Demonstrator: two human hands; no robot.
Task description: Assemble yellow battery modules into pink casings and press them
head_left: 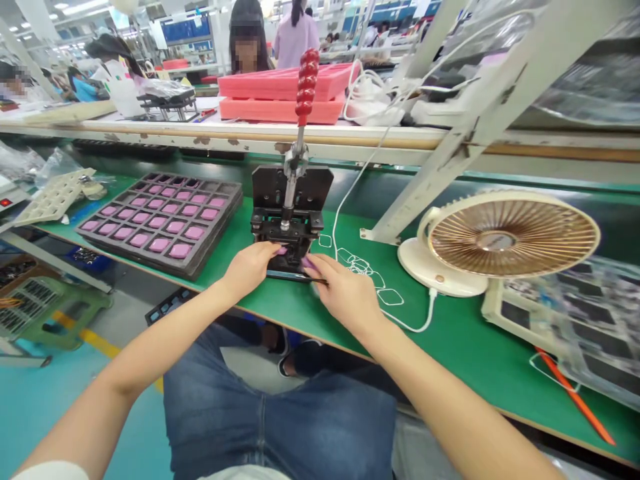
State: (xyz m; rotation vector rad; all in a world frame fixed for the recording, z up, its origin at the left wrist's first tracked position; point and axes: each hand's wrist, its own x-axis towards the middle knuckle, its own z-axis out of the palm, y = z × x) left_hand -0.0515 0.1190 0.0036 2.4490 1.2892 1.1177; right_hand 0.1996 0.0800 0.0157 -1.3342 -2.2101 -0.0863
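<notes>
Over the workshop's green bench (450,347), right hand (353,293) reaches inward, pinching a purple piece (309,263); left hand (249,270) mirrors it, hold unclear.

Black press (289,230) stands upright on green tabletop (234,227), red ridged handle (307,83) up

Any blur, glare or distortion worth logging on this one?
Head view: ceiling light at upper left is washed out; head view: plastic-covered tray at the right looks smeared; head view: wide-angle stretch enlarges the forearms toward the bottom corners; head view: the black lever press is fairly clear, but fine detail at the right hand's fingertips is soft.
</notes>
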